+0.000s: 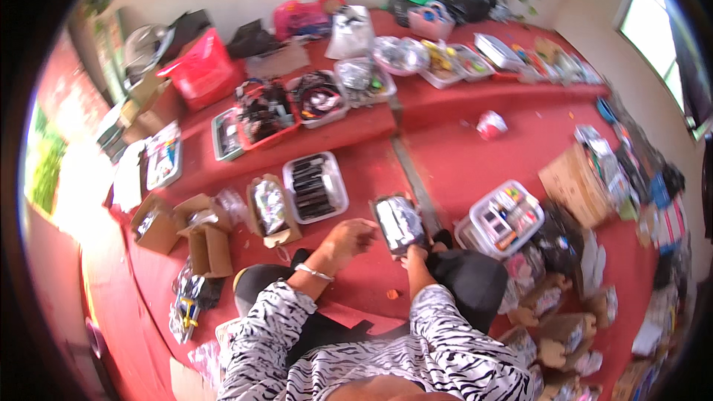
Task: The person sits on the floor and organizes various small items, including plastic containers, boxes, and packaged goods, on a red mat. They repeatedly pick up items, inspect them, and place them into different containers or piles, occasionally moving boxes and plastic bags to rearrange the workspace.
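My right hand (413, 256) grips the near edge of a small open cardboard box (409, 199) packed with shiny clear plastic packets (400, 224). The box is held tilted above the red floor covering, between my knees. To its left is my left hand (350, 238), apart from the box, blurred, with bent fingers and nothing visible in it. Beyond that hand lies a white plastic tray (341, 200) with rows of dark packaged items (313, 186). Beside the tray stands another open cardboard box (257, 189) holding shiny plastic packets (270, 206).
Several small cardboard boxes (210, 250) stand at my left. At my right sits a white tub (473, 214) of mixed small goods. Baskets, such as a red one (267, 143), line the raised step (356, 136) ahead. Boxes and bags crowd the right side near a large carton (574, 184).
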The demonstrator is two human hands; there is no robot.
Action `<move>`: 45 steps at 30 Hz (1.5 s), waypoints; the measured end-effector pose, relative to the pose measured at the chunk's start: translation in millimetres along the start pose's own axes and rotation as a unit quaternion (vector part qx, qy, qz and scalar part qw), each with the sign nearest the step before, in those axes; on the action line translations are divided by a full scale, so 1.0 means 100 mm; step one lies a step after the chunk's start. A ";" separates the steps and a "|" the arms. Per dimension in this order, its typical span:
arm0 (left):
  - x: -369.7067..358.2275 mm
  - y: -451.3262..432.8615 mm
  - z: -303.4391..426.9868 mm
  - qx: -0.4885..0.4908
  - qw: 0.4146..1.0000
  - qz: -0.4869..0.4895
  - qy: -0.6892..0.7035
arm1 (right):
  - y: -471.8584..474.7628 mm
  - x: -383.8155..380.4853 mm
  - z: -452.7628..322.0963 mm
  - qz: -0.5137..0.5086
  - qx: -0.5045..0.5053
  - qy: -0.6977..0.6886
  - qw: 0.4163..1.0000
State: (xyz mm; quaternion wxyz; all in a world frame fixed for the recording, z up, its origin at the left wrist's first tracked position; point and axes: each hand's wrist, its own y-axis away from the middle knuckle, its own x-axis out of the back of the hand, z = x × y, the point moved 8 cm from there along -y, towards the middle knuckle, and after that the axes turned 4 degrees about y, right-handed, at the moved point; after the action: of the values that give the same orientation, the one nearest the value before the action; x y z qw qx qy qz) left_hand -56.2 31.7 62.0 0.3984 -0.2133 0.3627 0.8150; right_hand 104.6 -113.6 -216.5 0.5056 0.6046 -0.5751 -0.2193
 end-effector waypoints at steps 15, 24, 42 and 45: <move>-0.03 0.16 -0.03 0.022 0.991 -0.019 -0.129 | -0.11 -0.18 0.09 -0.056 -0.003 0.177 0.983; 0.01 0.01 -0.10 0.028 0.989 -0.012 -0.145 | -0.10 -0.11 -0.16 0.011 0.190 0.138 0.972; -0.18 0.01 -0.15 0.059 0.974 -0.026 -0.215 | -0.48 -0.12 -0.10 -0.045 0.061 0.055 0.996; -0.12 -0.02 -0.18 0.058 0.972 -0.021 -0.227 | -0.46 -0.16 -0.09 -0.053 0.062 0.052 0.995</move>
State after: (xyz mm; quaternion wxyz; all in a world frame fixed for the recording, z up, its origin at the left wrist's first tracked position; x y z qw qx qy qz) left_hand -46.7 12.6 57.2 0.4994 -0.0070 0.3050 0.8109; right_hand 130.1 -103.6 -257.3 0.4841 0.6748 -0.5277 -0.1784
